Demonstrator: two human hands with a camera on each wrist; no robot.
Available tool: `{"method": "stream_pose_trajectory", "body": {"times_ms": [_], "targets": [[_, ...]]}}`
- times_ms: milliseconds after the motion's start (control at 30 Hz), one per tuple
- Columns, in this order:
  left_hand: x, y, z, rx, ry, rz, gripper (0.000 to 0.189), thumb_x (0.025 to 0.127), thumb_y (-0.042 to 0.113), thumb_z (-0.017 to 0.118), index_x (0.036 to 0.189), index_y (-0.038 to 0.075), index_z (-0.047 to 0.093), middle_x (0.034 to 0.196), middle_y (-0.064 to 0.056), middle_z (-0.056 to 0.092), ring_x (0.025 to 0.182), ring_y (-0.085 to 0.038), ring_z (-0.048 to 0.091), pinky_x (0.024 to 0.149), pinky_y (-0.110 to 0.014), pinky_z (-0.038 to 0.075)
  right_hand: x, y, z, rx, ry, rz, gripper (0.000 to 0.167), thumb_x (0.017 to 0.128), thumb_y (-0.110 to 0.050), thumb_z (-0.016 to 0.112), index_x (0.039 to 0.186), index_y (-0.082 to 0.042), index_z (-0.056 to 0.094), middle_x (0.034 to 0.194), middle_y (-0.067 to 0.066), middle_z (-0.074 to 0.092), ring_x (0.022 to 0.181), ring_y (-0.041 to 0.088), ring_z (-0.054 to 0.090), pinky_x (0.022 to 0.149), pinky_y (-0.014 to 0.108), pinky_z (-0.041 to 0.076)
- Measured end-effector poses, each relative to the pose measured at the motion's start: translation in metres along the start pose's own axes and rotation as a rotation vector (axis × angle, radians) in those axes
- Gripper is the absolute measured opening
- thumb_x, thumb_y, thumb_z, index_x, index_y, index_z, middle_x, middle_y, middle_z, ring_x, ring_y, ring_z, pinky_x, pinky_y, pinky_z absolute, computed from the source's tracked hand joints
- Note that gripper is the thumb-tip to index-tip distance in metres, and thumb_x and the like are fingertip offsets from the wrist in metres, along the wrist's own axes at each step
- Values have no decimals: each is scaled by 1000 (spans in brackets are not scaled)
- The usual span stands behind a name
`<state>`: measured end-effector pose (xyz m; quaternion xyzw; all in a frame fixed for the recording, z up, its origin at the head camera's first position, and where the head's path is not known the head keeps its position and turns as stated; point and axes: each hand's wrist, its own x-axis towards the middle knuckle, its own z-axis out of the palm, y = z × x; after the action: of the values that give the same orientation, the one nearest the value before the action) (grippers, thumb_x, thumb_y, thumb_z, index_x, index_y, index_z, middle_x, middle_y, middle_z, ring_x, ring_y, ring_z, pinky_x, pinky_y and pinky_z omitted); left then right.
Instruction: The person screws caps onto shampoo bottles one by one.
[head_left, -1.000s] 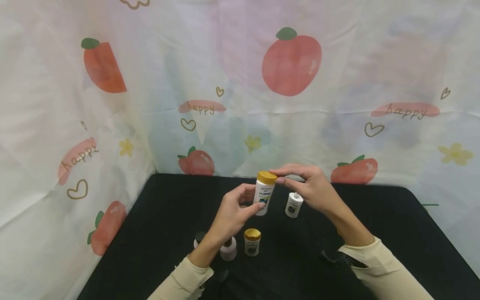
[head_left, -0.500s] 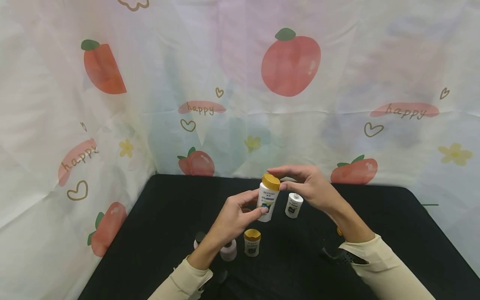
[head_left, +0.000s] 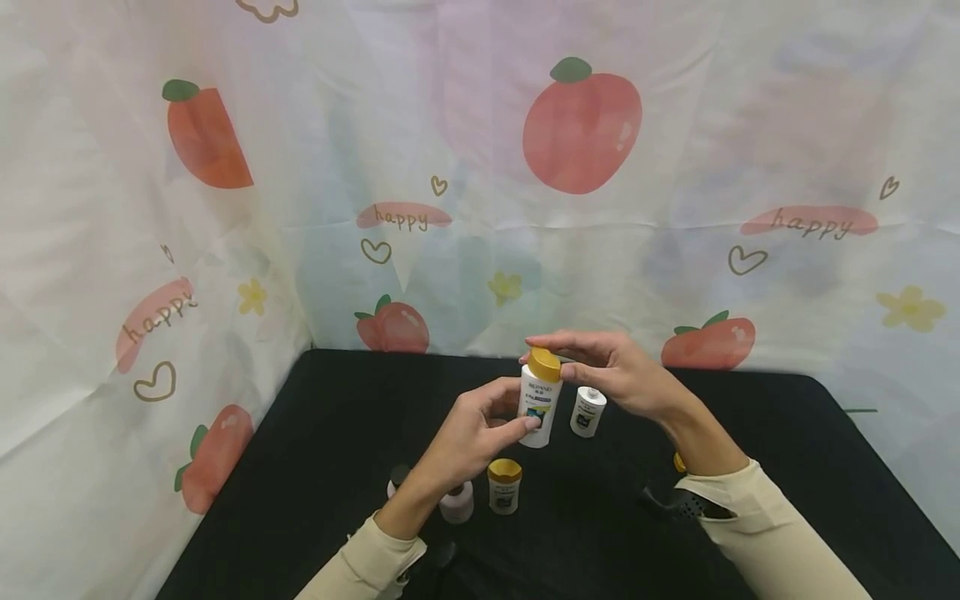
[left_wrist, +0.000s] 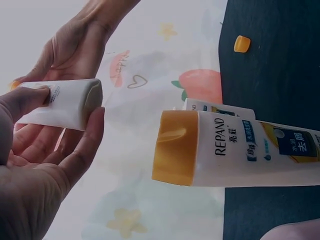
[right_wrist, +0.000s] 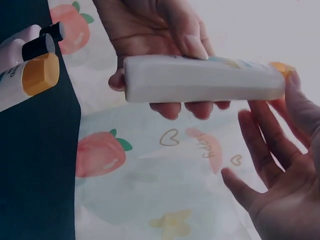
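Observation:
A white shampoo bottle (head_left: pixel 536 396) with a yellow cap (head_left: pixel 544 365) is held up above the table, leaning slightly. My left hand (head_left: pixel 474 427) grips its body, thumb across the printed front and fingers behind. From the right, my right hand (head_left: pixel 626 373) pinches the cap, thumb on its near side and index finger reaching over the top. The right wrist view shows the bottle's plain side (right_wrist: pixel 200 85), the right hand's lower fingers spread away from it. Just beyond the hands stands a white bottle (head_left: pixel 587 413) without a cap, its nozzle bare.
On the black tabletop (head_left: pixel 360 400) another yellow-capped bottle (head_left: pixel 504 487) stands in front. Beside it are two pinkish bottles with dark caps, one bottle (head_left: pixel 457 504) partly behind my left forearm. A loose yellow cap (left_wrist: pixel 242 44) lies near my right wrist. Printed cloth (head_left: pixel 480 275) hangs behind.
The held bottle has come down a little and shifted right with my left hand. My right index finger has slid further left across the cap's top. The standing bottles have not moved.

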<state>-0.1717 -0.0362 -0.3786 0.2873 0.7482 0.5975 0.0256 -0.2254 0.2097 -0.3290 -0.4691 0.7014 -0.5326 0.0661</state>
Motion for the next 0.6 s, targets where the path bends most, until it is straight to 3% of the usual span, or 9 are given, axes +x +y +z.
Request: {"method": "stream_pose_trajectory", "body": {"times_ms": [200,367,600], "targets": [[0,-2,1,6,26,26,41,96,12,72,136,12,61,119,-7,71,107,-16,70,85,-28,59,2,-3,2,-19,30,28,43,100,0,60,143,-1,54,140,11,60,140,23,49,111,33,45],[1,-4,2,17,39,49,40,96,11,71,135,10,61,120,-10,70,107,-19,70,86,-29,59,0,-1,3,-30,63,30,39,99,3,61,138,3,57,135,12,62,138,21,52,105,33,50],[1,-5,0,0,16,30,40,95,10,72,134,13,62,119,-6,71,107,-15,69,86,-28,59,0,2,-1,-29,55,16,35,99,4,60,133,2,61,131,10,66,133,22,56,106,32,49]]}}
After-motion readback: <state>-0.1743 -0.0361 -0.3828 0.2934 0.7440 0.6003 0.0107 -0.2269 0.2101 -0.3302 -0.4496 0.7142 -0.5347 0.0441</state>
